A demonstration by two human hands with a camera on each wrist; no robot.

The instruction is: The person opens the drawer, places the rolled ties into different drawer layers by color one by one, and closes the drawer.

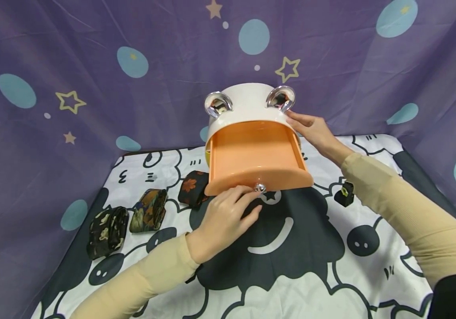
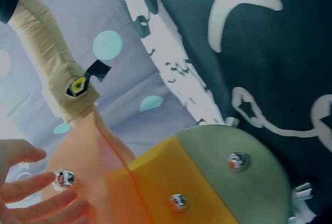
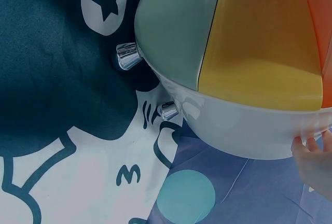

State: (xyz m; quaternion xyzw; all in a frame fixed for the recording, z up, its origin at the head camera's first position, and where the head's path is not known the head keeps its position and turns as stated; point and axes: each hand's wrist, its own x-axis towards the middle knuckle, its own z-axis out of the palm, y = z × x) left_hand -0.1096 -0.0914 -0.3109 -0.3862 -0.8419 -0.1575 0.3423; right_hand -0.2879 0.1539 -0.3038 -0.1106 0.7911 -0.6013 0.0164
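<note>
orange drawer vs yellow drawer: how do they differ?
The orange drawer is pulled out, its inside showing; the yellow drawer looks shut, only its front showing. The orange drawer sits nearest the silver eyes; the yellow drawer sits between it and the green drawer. Both have a shiny knob.

The cabinet [image 1: 247,104] sits on a cloth [image 1: 283,297], three fabric bundles [image 1: 148,212] to its left, its drawer [image 1: 253,153] out front, a curtain [image 1: 172,88] behind

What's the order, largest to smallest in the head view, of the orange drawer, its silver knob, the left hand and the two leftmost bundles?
1. Orange drawer
2. Left hand
3. Black-and-tan bundle and green-brown bundle: near alike; nearness to the camera makes ranking them unsure
4. Silver knob
</note>
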